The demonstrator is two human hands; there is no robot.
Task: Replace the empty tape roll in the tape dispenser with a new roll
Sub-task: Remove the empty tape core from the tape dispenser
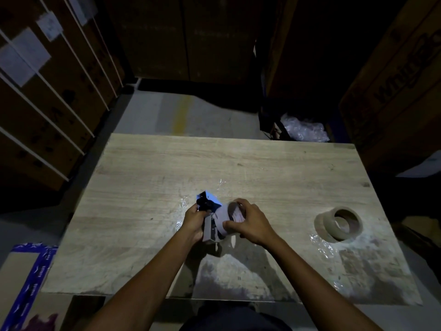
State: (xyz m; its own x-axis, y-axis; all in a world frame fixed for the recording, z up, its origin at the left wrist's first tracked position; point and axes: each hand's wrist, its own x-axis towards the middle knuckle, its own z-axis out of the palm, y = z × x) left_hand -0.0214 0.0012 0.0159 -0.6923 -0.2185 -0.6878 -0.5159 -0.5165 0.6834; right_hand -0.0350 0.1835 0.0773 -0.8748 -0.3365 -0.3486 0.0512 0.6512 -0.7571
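Note:
Over the middle of the wooden table [167, 168] I hold the tape dispenser [210, 220], a black and metal hand tool. My left hand [194, 223] is closed around its handle. My right hand [250, 222] grips a pale roll [232, 217] that sits at the dispenser's hub, thumb on the near side and fingers over the top. Whether this roll still carries tape I cannot tell. A brown tape roll [338, 223] lies on the table to the right, apart from both hands.
Scraps of clear film [322, 244] lie by the brown roll and near the dispenser. Stacked cardboard boxes [47, 103] stand at the left and right. A bag of bubble wrap [303, 127] sits beyond the table. A blue-edged box [26, 278] lies at lower left.

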